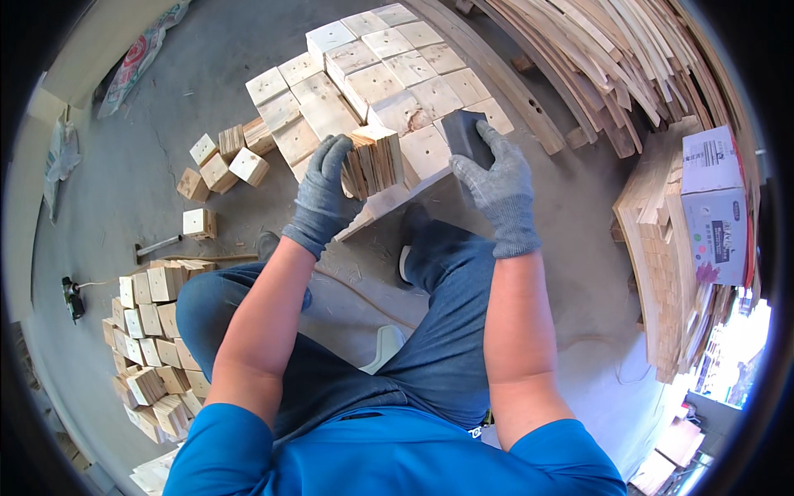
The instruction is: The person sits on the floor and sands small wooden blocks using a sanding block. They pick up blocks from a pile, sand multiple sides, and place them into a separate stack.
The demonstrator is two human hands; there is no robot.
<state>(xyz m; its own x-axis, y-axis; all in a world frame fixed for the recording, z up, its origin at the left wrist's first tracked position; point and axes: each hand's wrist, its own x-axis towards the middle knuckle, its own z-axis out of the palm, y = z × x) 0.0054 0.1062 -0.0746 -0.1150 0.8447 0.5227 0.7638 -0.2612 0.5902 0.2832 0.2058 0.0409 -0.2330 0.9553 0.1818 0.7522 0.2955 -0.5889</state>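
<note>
My left hand (324, 197), in a grey glove, grips a layered wooden block (374, 165) by its left side. The block's ply edges face me and its pale top is tilted up. My right hand (502, 183), also gloved in grey, is closed around a dark grey rectangular sanding block (469, 136), thumb on the near side and fingers over the right edge. The two blocks are apart. Just beyond both hands lies a wide stack of pale square wooden blocks (405, 70), many with small holes in their tops.
Loose wooden blocks (218, 174) and a hammer (159, 246) lie on the floor to the left. Another block pile (157, 326) stands beside my left knee. Long curved boards (579, 66) are stacked far right, near a cardboard box (715, 219) on planks. A hose (364, 298) crosses the floor.
</note>
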